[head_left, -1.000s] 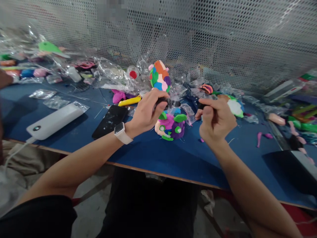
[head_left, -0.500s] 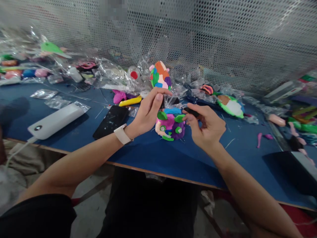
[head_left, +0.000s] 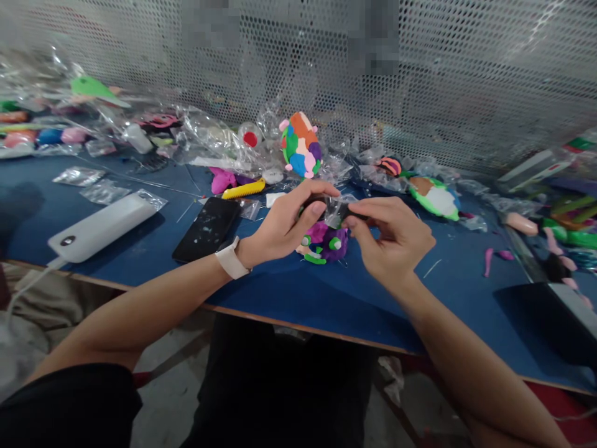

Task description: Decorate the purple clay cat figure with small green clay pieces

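My left hand (head_left: 289, 218) is closed, thumb against fingers, on a clear plastic wrapper (head_left: 334, 214) with something black in it. A black lump that looks like modelling clay (head_left: 356, 213) sits pinched between the thumb and fingers of my right hand (head_left: 394, 233). The wrapper spans the gap between both hands. Below and behind them, on the blue table, stands a colourful clay figure (head_left: 334, 244) with purple, magenta and green parts; its top is hidden by my hands. Beyond it, a second clay-covered piece (head_left: 302, 146) in orange, green and blue stands upright.
Left of my hands lie a black phone (head_left: 208, 229), a white power bank (head_left: 105, 227) with a cable and a yellow cutter (head_left: 244, 189). Clear bags and clay bits line the perforated metal screen (head_left: 298, 68). To the right are a green-edged clay piece (head_left: 436, 198) and a dark box (head_left: 548, 323).
My hands have come together over the clay figure, now covering its green ears and blue top. Clear plastic now shows between them. A small white piece has come into view beside my left hand.
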{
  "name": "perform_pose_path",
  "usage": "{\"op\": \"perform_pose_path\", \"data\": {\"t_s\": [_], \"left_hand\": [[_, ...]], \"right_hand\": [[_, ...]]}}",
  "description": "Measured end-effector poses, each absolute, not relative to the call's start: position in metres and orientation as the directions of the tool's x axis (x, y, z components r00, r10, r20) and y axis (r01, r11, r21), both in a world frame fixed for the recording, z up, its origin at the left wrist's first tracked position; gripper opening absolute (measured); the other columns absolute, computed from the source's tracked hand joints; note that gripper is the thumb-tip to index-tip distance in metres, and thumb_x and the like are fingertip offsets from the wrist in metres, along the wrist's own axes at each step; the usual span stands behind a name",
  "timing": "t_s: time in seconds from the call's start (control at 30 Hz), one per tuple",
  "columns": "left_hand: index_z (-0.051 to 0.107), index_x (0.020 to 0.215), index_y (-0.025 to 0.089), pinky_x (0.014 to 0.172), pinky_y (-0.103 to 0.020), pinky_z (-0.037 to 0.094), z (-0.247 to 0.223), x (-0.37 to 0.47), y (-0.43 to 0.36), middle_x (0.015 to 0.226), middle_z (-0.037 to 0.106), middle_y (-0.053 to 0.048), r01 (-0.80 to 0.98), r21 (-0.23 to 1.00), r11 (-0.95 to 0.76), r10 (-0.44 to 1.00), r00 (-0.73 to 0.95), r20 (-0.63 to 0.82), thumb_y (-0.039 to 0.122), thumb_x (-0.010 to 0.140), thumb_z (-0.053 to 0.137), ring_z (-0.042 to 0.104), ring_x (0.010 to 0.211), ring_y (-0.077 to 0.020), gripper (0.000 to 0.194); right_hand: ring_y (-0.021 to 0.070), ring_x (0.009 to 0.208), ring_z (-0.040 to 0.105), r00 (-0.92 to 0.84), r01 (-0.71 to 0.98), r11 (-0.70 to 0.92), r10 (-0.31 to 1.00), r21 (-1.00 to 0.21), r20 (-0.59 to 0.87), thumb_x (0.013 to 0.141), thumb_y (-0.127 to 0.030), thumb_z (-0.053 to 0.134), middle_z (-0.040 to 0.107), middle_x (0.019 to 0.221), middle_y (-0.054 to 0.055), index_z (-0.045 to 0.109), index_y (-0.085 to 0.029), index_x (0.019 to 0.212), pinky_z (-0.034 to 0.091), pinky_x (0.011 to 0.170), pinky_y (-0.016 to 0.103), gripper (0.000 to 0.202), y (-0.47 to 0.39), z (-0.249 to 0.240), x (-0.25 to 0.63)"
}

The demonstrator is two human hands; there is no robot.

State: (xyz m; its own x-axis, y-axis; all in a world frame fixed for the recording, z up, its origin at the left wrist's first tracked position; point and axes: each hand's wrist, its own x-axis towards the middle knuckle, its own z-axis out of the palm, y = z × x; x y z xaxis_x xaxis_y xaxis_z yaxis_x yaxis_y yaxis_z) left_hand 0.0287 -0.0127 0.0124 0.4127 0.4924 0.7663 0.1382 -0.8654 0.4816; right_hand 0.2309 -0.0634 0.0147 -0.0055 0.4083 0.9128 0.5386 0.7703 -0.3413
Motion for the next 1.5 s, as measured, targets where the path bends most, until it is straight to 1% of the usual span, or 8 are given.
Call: {"op": "perform_pose_path", "data": {"t_s": [0.13, 0.33, 0.5, 0.7, 0.83, 1.17, 1.4, 1.5], "left_hand": [[0.062, 0.134, 0.018, 0.091, -0.03, 0.059, 0.012, 0.027, -0.01, 0.121, 0.074, -0.011, 0.138, 0.405, -0.904, 0.418, 0.486, 0.768, 0.05, 0.114, 0.04, 0.073, 0.106, -0.0173, 0.044], [0.06, 0.141, 0.017, 0.105, -0.034, 0.057, 0.013, 0.027, -0.009, 0.128, 0.074, -0.013, 0.119, 0.324, -0.938, 0.332, 0.574, 0.749, 0.046, 0.114, 0.044, 0.072, 0.12, -0.0207, 0.042], [0.054, 0.147, 0.019, 0.117, -0.041, 0.053, 0.01, 0.03, -0.01, 0.135, 0.072, -0.014, 0.062, 0.289, -0.955, 0.266, 0.611, 0.746, 0.043, 0.111, 0.053, 0.069, 0.129, -0.0236, 0.043], [0.056, 0.139, 0.02, 0.095, -0.033, 0.061, 0.009, 0.028, -0.009, 0.127, 0.072, -0.014, 0.051, 0.408, -0.911, 0.372, 0.528, 0.763, 0.045, 0.106, 0.062, 0.074, 0.112, -0.0218, 0.042], [0.063, 0.12, 0.017, 0.08, -0.027, 0.057, 0.012, 0.028, -0.009, 0.108, 0.073, -0.009, 0.076, 0.435, -0.897, 0.411, 0.506, 0.758, 0.049, 0.104, 0.065, 0.072, 0.092, -0.0165, 0.035], [0.067, 0.118, 0.017, 0.086, -0.029, 0.057, 0.01, 0.028, -0.011, 0.107, 0.077, -0.01, 0.175, 0.431, -0.885, 0.445, 0.589, 0.675, 0.055, 0.106, 0.058, 0.074, 0.097, -0.018, 0.04], [0.068, 0.102, 0.017, 0.069, -0.024, 0.05, 0.015, 0.028, -0.013, 0.087, 0.074, -0.004, 0.153, 0.436, -0.887, 0.445, 0.535, 0.718, 0.039, 0.106, 0.06, 0.066, 0.075, -0.012, 0.023], [0.065, 0.096, 0.018, 0.063, -0.026, 0.046, 0.017, 0.026, -0.007, 0.079, 0.068, -0.002, 0.177, 0.431, -0.885, 0.463, 0.438, 0.77, 0.036, 0.107, 0.056, 0.058, 0.067, -0.011, 0.023]], "right_hand": [[0.0164, 0.077, 0.079, 0.068, 0.521, 0.742, 0.457, -0.422, 0.887, 0.086, -0.016, 0.084, 0.082, 0.094, -0.002, 0.078, -0.029, 0.104, 0.065, 0.059, 0.028, 0.023, -0.064, 0.009, 0.231], [0.0196, 0.081, 0.083, -0.04, 0.54, 0.779, 0.402, -0.319, 0.915, 0.084, -0.012, 0.084, 0.084, 0.091, -0.003, 0.077, -0.03, 0.094, 0.069, 0.071, 0.033, 0.021, -0.066, 0.011, 0.234], [0.0185, 0.076, 0.082, -0.028, 0.573, 0.761, 0.388, -0.304, 0.921, 0.083, -0.008, 0.082, 0.083, 0.085, -0.004, 0.076, -0.028, 0.092, 0.066, 0.067, 0.03, 0.023, -0.066, 0.014, 0.233], [0.0182, 0.077, 0.081, -0.071, 0.519, 0.819, 0.328, -0.246, 0.942, 0.08, -0.009, 0.085, 0.083, 0.087, -0.003, 0.075, -0.028, 0.091, 0.067, 0.069, 0.032, 0.024, -0.062, 0.012, 0.236], [0.0191, 0.077, 0.082, -0.021, 0.452, 0.821, 0.401, -0.349, 0.916, 0.08, -0.009, 0.086, 0.084, 0.088, -0.003, 0.07, -0.027, 0.091, 0.067, 0.068, 0.033, 0.027, -0.061, 0.007, 0.239], [0.0171, 0.069, 0.079, -0.116, 0.492, 0.829, 0.366, -0.267, 0.923, 0.081, -0.008, 0.082, 0.08, 0.079, -0.004, 0.068, -0.028, 0.082, 0.064, 0.06, 0.03, 0.025, -0.059, 0.01, 0.242], [0.019, 0.071, 0.081, -0.153, 0.457, 0.855, 0.348, -0.246, 0.925, 0.082, -0.008, 0.083, 0.082, 0.082, -0.004, 0.069, -0.029, 0.085, 0.066, 0.06, 0.032, 0.025, -0.06, 0.011, 0.242], [0.0213, 0.075, 0.082, 0.007, 0.451, 0.83, 0.364, -0.328, 0.931, 0.079, -0.014, 0.09, 0.083, 0.085, -0.003, 0.068, -0.027, 0.084, 0.068, 0.062, 0.034, 0.026, -0.055, 0.019, 0.248]]}}
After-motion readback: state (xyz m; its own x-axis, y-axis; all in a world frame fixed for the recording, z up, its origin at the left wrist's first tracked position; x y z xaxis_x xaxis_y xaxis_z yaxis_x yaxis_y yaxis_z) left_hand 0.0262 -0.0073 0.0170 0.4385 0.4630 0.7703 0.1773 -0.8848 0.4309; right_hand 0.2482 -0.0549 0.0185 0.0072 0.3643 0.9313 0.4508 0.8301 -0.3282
